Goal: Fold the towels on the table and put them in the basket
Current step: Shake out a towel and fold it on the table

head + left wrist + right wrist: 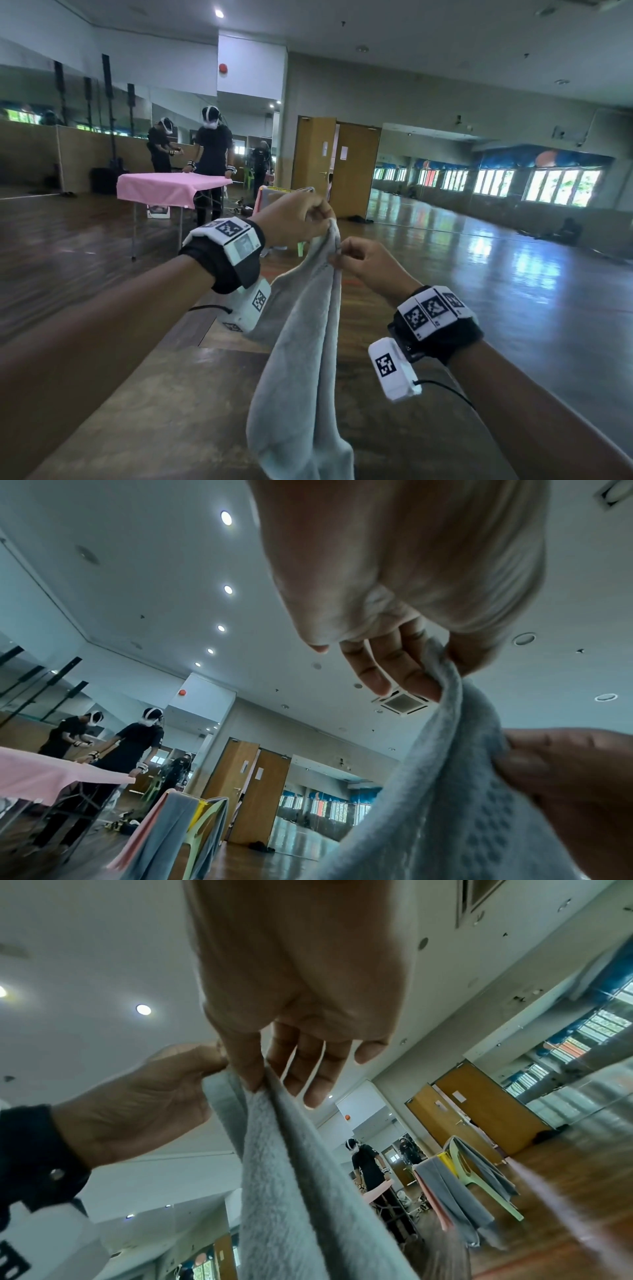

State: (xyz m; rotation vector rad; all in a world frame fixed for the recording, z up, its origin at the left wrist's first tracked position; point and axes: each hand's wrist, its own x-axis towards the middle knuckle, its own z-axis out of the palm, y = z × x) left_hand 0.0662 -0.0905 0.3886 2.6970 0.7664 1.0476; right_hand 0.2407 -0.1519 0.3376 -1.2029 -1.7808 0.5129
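- Head view: the left hand (291,219) pinches the top edge of the soft grey terry-cloth towel (305,359), and the right hand (363,262) pinches the same edge just beside it and a little lower. The 2 hands are near each other. The towel hangs down in 1 long, bunched column over the dark brown wooden desk (171,411), and its low end goes out of the picture. The basket is not in view.
- Head view, risk: the 2 pinch points are close together, so I think the cloth will stay bunched when it comes down, and the fold may become crooked.
- Left wrist view: the thumb and first finger of the left hand (428,653) are closed on a thin piece of the towel (445,791); the other fingers (373,674) are loose and hold nothing. The right hand (575,777) holds the cloth just below.
- Left wrist view, risk: the pinch takes only a small bit of the hem, so a shake or a pull to the side may draw it out of the hand.
- Right wrist view: the right hand (294,1031) pinches a ridge of the towel (301,1191) with thumb and first finger, the other fingers (318,1080) straight and free. The left hand (137,1104) grips the edge just beside it.
- Right wrist view, risk: I cannot tell if either hand holds a true corner; if not, the edges may not meet.
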